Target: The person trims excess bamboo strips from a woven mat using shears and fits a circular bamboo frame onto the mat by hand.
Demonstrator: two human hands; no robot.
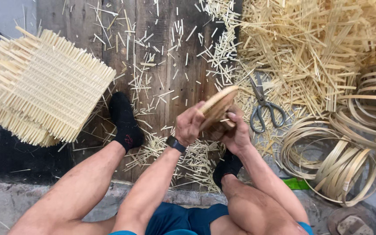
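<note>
Both forearms reached forward from the lap and met in the middle of the view. The left hand [189,124] was curled shut, its knuckles turned up, its fingers bent tight around what it gripped — a dark band sat on that wrist. The right hand [236,130] lay just beside it, touching, thumb raised and fingers wrapped under. Both elbows were bent, the bare knees spread wide, and the black-socked feet were planted ahead.

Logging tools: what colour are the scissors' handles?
Grey metal scissors, seen in the head view.
</note>
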